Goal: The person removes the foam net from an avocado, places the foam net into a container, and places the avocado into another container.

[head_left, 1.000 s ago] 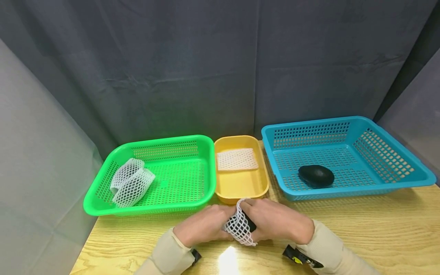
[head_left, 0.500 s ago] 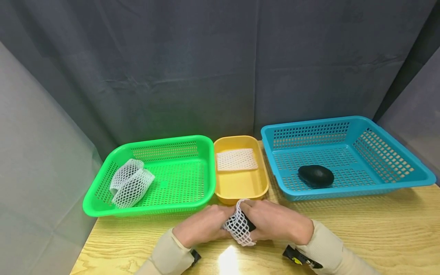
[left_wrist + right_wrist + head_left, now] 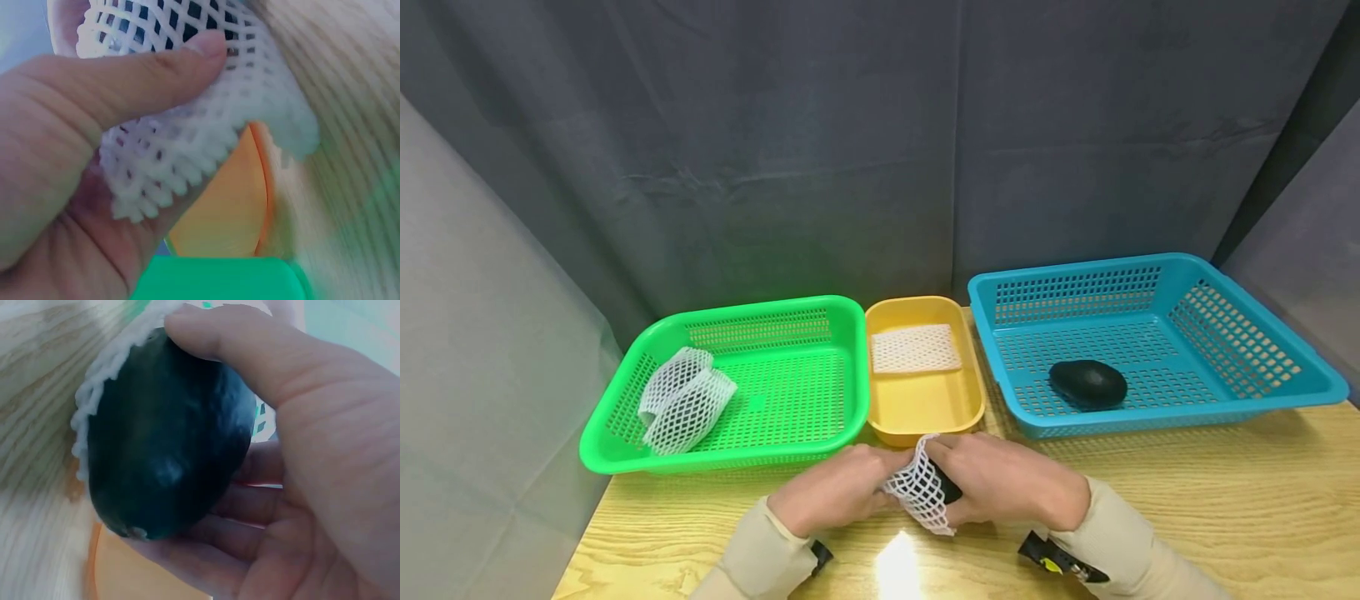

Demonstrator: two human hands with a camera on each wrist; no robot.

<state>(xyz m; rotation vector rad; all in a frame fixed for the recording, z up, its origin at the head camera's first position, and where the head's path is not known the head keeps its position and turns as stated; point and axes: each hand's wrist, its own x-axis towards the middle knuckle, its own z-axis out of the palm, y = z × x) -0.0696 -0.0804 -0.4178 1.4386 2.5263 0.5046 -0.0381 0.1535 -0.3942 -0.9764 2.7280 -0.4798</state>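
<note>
A dark green avocado (image 3: 169,437) sits partly inside a white foam net sleeve (image 3: 919,493), low over the table in front of the yellow tray. My right hand (image 3: 1011,483) grips the avocado's bare end, thumb on one side and fingers curled beneath, as the right wrist view shows. On the other side my left hand (image 3: 842,490) holds the net, its thumb (image 3: 169,75) pressed across the mesh with dark skin showing through. The sleeve's open edge flares out around the fruit. Most of the left fingers are hidden behind the net.
At left, a green basket (image 3: 730,460) bears two net-wrapped fruits (image 3: 688,408). The yellow tray (image 3: 925,408) in the middle contains a flat foam net (image 3: 916,348). To the right is a blue basket (image 3: 1150,418) with one bare avocado (image 3: 1088,384). Dark curtain hangs behind.
My left hand has shifted slightly left with the net, and my right wrist a touch to the right. Both hands keep their holds; the baskets and tray stay put.
</note>
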